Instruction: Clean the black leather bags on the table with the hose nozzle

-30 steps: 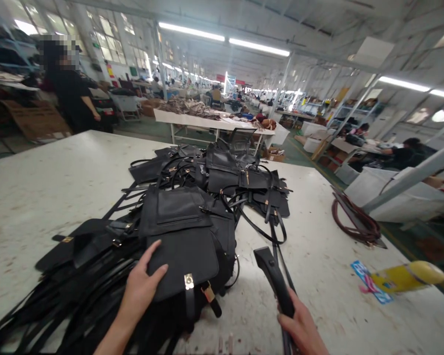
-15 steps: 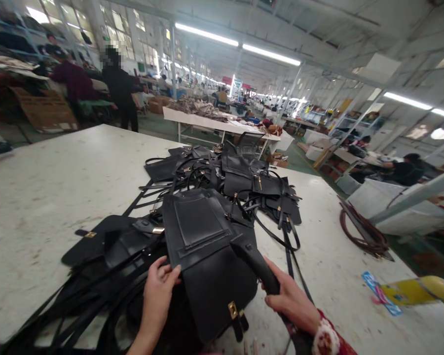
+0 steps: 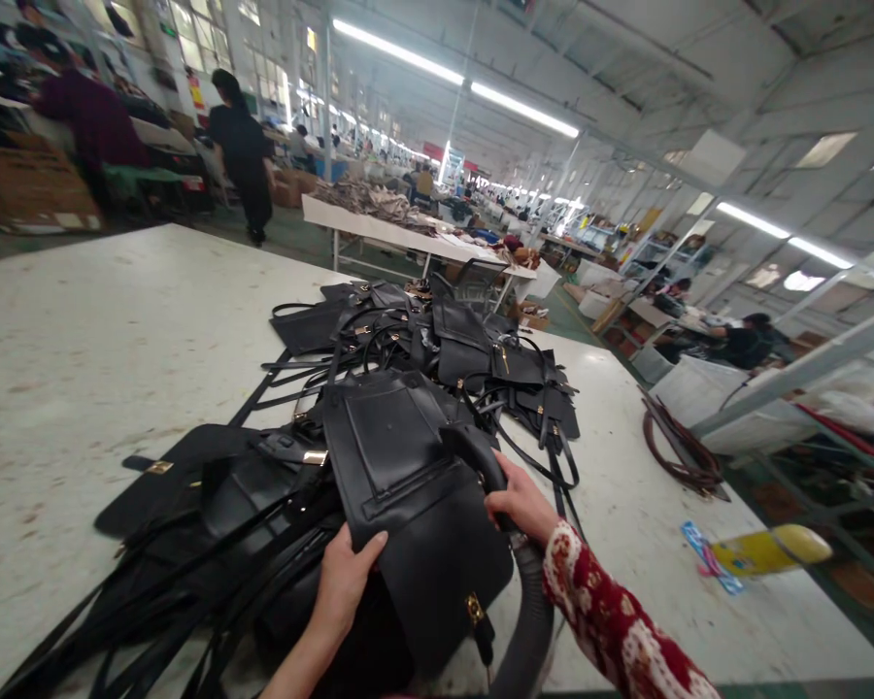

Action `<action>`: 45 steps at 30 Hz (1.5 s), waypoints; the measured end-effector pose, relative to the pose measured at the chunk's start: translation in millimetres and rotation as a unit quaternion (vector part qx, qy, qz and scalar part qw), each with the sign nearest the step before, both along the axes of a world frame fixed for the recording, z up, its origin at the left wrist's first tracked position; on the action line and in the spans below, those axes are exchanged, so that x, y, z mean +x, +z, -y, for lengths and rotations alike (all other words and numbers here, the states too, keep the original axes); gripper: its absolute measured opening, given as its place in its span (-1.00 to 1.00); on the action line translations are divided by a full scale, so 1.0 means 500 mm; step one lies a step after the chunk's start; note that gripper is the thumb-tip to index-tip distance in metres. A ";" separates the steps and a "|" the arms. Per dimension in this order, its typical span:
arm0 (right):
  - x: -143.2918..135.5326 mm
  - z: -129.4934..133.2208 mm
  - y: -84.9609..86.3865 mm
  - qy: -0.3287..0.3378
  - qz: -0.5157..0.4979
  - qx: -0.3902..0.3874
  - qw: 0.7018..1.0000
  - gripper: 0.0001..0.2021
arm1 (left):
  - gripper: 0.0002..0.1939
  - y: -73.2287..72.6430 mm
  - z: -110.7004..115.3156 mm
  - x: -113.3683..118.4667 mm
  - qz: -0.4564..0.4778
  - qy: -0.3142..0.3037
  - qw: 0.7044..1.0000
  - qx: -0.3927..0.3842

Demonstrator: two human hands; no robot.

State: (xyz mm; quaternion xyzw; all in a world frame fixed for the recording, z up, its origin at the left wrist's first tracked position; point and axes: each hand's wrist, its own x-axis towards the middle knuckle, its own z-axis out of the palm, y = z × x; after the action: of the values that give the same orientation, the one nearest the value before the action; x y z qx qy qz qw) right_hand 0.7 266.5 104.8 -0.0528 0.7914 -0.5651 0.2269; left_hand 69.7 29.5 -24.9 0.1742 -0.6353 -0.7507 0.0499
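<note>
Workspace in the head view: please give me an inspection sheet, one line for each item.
Surface: white table, stained.
Job's things: black bag on top of a pile of black bags; black hose nozzle laid on it.
Clutter: yellow object and brown straps at the table's right edge.
Hands: left hand grips the bag's near edge; right hand holds the hose.
Cables: nothing seen.
Surroundings: factory hall, further tables, people walking.
</note>
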 end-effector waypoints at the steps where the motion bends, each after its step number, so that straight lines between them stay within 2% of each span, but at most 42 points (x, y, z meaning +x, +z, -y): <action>1: 0.017 0.000 0.011 0.003 -0.002 -0.005 1.000 -0.21 | -0.54 0.002 0.001 0.001 0.000 -0.004 1.000 0.013; 4: 0.065 0.007 0.031 0.075 0.046 0.001 0.996 -0.18 | -0.56 0.007 -0.001 0.004 -0.007 -0.008 0.999 0.039; 6: 0.078 0.029 0.029 0.137 0.078 0.011 0.987 -0.18 | -0.59 0.006 -0.006 0.006 -0.011 0.001 0.999 0.038; 9: 0.062 0.089 0.010 0.195 0.087 0.027 0.977 -0.20 | -0.61 0.002 -0.013 0.007 -0.004 0.020 0.999 0.049; 11: 0.043 0.128 0.000 0.208 0.069 0.042 0.975 -0.19 | -0.62 0.001 -0.015 0.009 0.002 0.024 0.997 0.070; 14: 0.032 0.145 0.004 0.162 0.003 0.032 0.986 -0.14 | -0.61 0.000 -0.009 0.010 0.004 0.015 0.997 0.073; 17: 0.048 0.105 0.023 0.098 -0.017 0.017 0.995 -0.12 | -0.59 -0.006 -0.001 0.012 -0.005 0.002 0.997 0.073; 20: 0.061 0.055 0.026 0.117 0.050 0.020 0.992 -0.11 | -0.60 -0.016 -0.002 0.011 -0.010 0.005 0.998 0.067; 23: 0.052 0.049 0.007 0.155 0.097 0.030 0.983 -0.12 | -0.64 -0.018 -0.014 0.010 0.004 0.006 0.999 0.039; 25: 0.042 0.068 -0.006 0.155 0.059 0.059 0.984 -0.14 | -0.65 -0.007 -0.019 0.009 0.023 -0.005 1.000 0.018; 27: 0.038 0.093 -0.011 0.128 -0.044 0.094 0.986 -0.17 | -0.62 0.014 -0.012 0.008 0.061 -0.050 0.997 -0.016; 29: 0.047 0.107 -0.006 0.079 -0.150 0.110 0.979 -0.19 | -0.56 0.038 0.013 0.008 0.088 -0.124 0.985 -0.082; 31: 0.068 0.104 0.003 0.043 -0.188 0.105 0.976 -0.19 | -0.52 0.060 0.050 0.009 0.068 -0.165 0.968 -0.177; 32: 0.081 0.095 0.007 0.033 -0.183 0.102 0.977 -0.19 | -0.52 0.069 0.069 0.010 0.052 -0.158 0.961 -0.219; 34: 0.102 0.068 0.009 0.026 -0.148 0.097 0.984 -0.20 | -0.54 0.085 0.100 0.012 0.020 -0.081 0.962 -0.260; 36: 0.111 0.038 0.004 0.000 -0.128 0.094 0.987 -0.20 | -0.54 0.101 0.107 0.014 -0.029 0.006 0.962 -0.273; 37: 0.108 0.026 -0.001 -0.031 -0.133 0.098 0.986 -0.20 | -0.56 0.110 0.100 0.013 -0.065 0.023 0.959 -0.275; 38: 0.101 0.018 -0.006 -0.072 -0.145 0.108 0.981 -0.21 | -0.61 0.121 0.085 0.011 -0.104 0.010 0.956 -0.273; 39: 0.090 0.012 -0.010 -0.117 -0.158 0.125 0.972 -0.21 | -0.67 0.132 0.064 0.007 -0.135 -0.040 0.954 -0.263; 41: 0.060 0.010 -0.017 -0.195 -0.176 0.163 0.951 -0.21 | -0.78 0.154 0.005 -0.006 -0.166 -0.196 0.944 -0.205; 43: 0.028 0.015 -0.020 -0.232 -0.177 0.182 0.939 -0.19 | -0.77 0.173 -0.063 -0.022 -0.172 -0.315 0.923 -0.137; 45: 0.006 0.022 -0.022 -0.235 -0.182 0.185 0.937 -0.18 | -0.73 0.186 -0.128 -0.033 -0.173 -0.354 0.916 -0.078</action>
State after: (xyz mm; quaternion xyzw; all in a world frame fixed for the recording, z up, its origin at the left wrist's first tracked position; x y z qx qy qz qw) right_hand 3.5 255.3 94.0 0.0763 0.8996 -0.4266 -0.0545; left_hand 53.0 93.3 68.2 -0.1991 -0.6936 -0.6856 -0.0965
